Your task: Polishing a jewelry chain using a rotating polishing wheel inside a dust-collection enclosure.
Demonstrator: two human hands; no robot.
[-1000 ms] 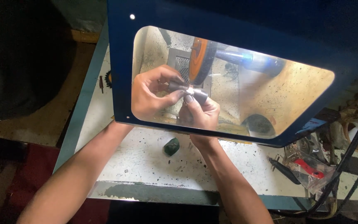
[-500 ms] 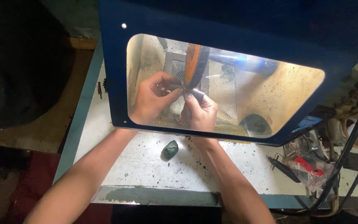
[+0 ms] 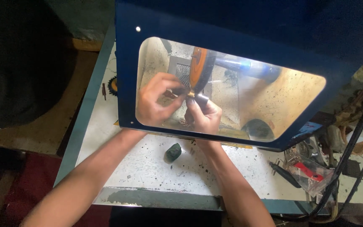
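Blue guard [image 3: 215, 25] with a clear window [image 3: 274, 101] over a speckled white table [image 3: 148, 168]; behind the window an orange wheel [image 3: 199, 69] upright on a shaft [image 3: 248, 69]. Left hand [image 3: 156, 101] and right hand [image 3: 204, 115] close together at the wheel's lower edge, fingers pinching a small dark piece [image 3: 196, 97] against it. Dark green lump [image 3: 173, 151] on the table between the forearms

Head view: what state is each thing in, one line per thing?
left hand: behind the window, pinching a small workpiece at the wheel
right hand: behind the window, fingers closed on the same small workpiece
orange wheel: upright on its shaft, edge against the workpiece; spinning cannot be told
blue shield: lowered over the wheel
dark green lump: lying loose on the speckled table
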